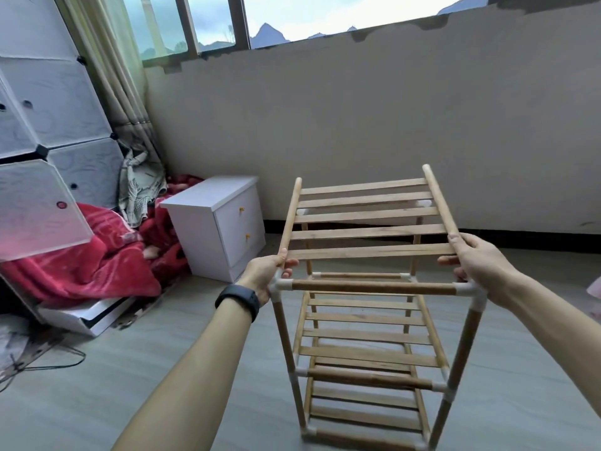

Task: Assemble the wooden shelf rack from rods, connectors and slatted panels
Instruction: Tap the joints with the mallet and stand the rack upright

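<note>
A wooden shelf rack [374,362] stands on the floor, built of brown rods and white connectors, with two slatted shelves fitted lower down. Above its top frame I hold a slatted panel [367,234], tilted so its far edge is raised. My left hand [266,275] grips the near end of the panel's left side rod, just above the front-left corner connector [276,286]. My right hand [478,260] pinches the near end of the right side rod, above the front-right connector [471,291]. The top front rod [374,287] runs between these two corners.
A white two-drawer nightstand [221,222] stands left of the rack against the wall. Red blankets [97,255] lie further left under a white cube cabinet [42,131]. A cable [65,359] trails on the grey floor at lower left.
</note>
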`<action>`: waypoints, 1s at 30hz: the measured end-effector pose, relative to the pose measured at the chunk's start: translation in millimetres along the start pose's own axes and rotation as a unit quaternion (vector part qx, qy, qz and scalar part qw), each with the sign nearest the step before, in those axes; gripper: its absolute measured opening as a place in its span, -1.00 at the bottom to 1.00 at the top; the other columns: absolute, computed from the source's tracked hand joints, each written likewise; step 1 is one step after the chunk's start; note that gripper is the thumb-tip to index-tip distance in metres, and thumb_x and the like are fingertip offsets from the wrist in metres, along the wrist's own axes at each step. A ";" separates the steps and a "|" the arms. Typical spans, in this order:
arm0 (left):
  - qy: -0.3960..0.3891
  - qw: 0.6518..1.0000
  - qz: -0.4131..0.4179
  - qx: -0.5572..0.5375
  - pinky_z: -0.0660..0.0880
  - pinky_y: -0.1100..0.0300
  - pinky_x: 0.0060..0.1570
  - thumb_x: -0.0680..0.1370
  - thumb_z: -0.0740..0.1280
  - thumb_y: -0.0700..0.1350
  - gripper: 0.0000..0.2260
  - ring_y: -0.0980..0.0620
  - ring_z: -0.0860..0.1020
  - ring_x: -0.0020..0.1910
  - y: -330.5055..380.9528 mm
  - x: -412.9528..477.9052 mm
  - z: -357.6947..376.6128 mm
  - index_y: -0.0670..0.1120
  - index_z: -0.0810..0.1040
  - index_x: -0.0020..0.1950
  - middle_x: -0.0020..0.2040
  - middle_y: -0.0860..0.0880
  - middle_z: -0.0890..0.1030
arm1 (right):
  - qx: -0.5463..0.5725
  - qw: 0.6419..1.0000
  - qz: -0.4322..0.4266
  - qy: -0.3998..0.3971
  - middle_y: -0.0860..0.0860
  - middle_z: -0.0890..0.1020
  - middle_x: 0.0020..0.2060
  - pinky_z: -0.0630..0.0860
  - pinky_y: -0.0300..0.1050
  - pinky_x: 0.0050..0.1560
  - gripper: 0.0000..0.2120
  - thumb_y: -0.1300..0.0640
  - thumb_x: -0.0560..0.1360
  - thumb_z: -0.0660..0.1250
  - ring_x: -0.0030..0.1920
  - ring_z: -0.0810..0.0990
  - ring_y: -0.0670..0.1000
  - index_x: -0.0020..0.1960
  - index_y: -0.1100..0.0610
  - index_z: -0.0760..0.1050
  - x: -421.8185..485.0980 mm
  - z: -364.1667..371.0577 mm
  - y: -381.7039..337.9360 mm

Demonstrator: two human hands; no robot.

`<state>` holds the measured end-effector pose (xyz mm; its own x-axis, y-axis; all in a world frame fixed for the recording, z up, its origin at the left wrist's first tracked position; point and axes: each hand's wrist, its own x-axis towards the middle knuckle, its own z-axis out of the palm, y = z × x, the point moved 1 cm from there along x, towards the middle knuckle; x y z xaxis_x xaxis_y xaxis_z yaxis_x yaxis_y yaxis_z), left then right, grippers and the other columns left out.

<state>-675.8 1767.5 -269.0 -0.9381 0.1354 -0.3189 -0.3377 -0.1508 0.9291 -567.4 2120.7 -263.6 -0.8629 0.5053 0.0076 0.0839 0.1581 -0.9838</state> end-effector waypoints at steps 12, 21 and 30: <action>0.109 0.985 0.074 0.115 0.48 0.02 -0.12 0.63 0.24 0.01 -0.76 -0.03 0.47 -0.22 -14.2 0.9 4.9 -0.14 0.58 0.00 -0.24 -0.02 0.50 | -0.012 0.998 0.066 -0.002 0.05 0.58 -0.20 0.47 -0.23 -0.40 -0.74 -0.05 0.70 0.17 -0.36 0.46 -0.06 0.10 0.11 0.52 3.8 -0.1 3.8; 0.190 0.922 0.145 0.306 0.65 0.03 -0.26 0.62 0.22 0.14 -0.72 -0.07 0.63 -0.28 -12.3 0.9 8.9 -0.06 0.54 0.00 -0.18 -0.08 0.63 | 0.237 0.958 0.156 -0.050 0.03 0.54 -0.21 0.48 -0.24 -0.44 -0.72 0.02 0.68 0.23 -0.42 0.47 -0.09 0.12 0.23 0.55 -31.0 -8.4 11.9; 0.204 0.887 0.157 0.382 0.50 0.19 -0.47 0.64 0.16 0.14 -0.74 -0.09 0.63 -0.29 -10.8 -6.3 11.0 -0.03 0.48 0.04 -0.14 -0.11 0.63 | 0.295 0.944 0.142 0.041 -0.01 0.48 -0.36 0.39 -0.26 -0.56 -0.83 0.14 0.56 0.37 -0.50 0.40 -0.12 0.07 0.23 0.57 -41.2 3.3 15.3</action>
<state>-665.4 1779.0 -275.0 -0.9793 -0.1846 0.0825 -0.0486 0.6112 0.7900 -532.2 2099.6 -279.5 -0.8043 0.5234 -0.2814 -0.0069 -0.4818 -0.8763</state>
